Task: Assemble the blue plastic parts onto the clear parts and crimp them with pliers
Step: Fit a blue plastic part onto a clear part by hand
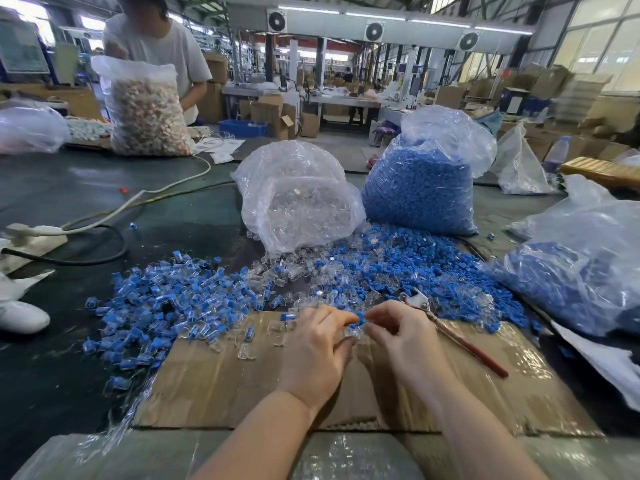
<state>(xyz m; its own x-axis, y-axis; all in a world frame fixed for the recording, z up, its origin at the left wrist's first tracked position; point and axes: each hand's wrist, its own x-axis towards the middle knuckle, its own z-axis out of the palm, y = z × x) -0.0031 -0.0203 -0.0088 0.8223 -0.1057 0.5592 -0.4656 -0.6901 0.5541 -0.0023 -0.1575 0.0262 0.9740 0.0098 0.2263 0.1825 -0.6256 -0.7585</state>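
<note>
Far left edge: white shoe on the dark desk; above it a white power strip with a white cable and a black cable running off it.

Back left: a person in a white T-shirt standing behind a tall clear bag of pale mixed parts.

Left of centre: heap of assembled blue-and-clear pieces, spread on the desk and over the near edge of the cardboard sheet.

Centre back: clear bag of clear parts, mouth spilling loose clear parts toward the hands.

Centre front: left hand, grip closed, fingertips pinching a blue plastic part from the left. A clear part sits directly beneath the blue one, between both hands; which fingers carry it cannot be told. Both lie over the cardboard sheet.

Right hand, grip closed, thumb and forefinger pinching the same blue plastic part from the right.

Right of hands: pliers lying on the cardboard, metal head toward the pile, red handles pointing away right, touching neither hand.

Right back: open bag of blue plastic parts, loose blue parts heaped before it.

Far right: second bag of blue parts, lying on its side.
</note>
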